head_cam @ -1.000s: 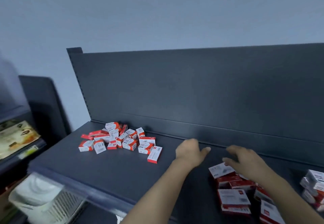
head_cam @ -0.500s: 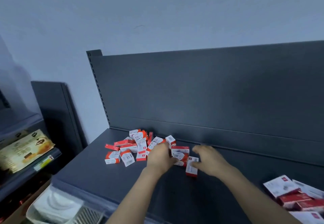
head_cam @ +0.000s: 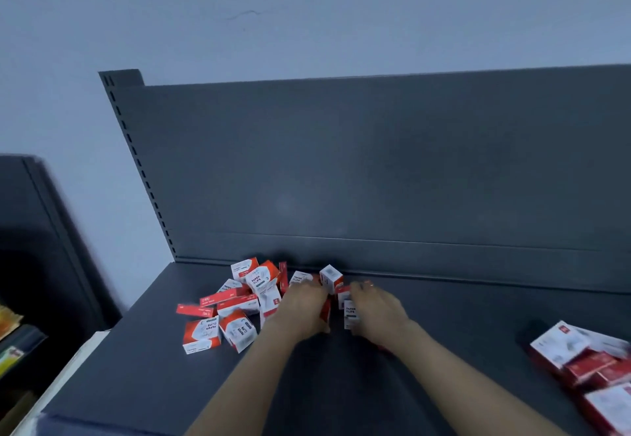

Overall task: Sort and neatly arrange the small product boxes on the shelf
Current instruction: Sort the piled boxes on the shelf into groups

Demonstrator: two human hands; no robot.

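A pale grey-blue wall rises behind, marked by a thin crack. Against it stands a dark grey metal shelf with a flat back panel and a slotted upright at its left edge. Another dark shelving unit stands further left. The light is dim.

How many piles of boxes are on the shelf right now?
2: a loose pile at the back left; a stack at the right edge, partly out of frame.

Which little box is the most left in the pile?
The flat box showing its long red side; every other box lies further right.
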